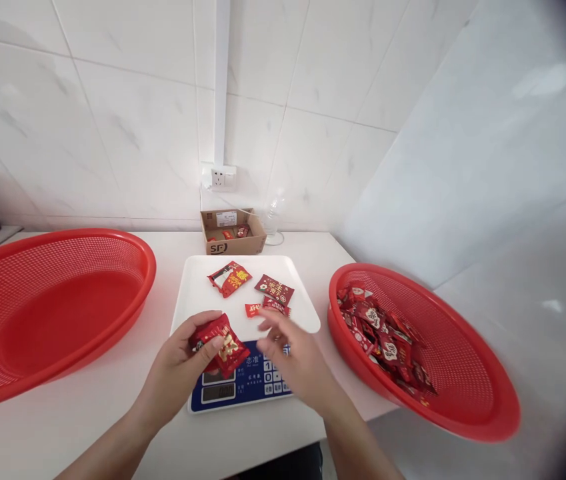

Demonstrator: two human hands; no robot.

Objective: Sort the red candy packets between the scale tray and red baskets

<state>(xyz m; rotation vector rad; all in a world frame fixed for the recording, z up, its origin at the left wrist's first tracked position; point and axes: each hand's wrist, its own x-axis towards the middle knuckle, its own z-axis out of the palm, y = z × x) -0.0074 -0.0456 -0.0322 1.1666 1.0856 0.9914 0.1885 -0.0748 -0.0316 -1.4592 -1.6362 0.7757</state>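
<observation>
Left hand (pixel 177 363) fingers grip at least one red packet (pixel 233 353) above the scale (pixel 255 399); right hand (pixel 295 357) fingers, parted, hover beside more packets (pixel 273 287) on its white tray (pixel 193 293). Farther out, a red basket (pixel 463 367) at right holds heaped packets (pixel 387 348), a cardboard box (pixel 243 247) a few.
</observation>
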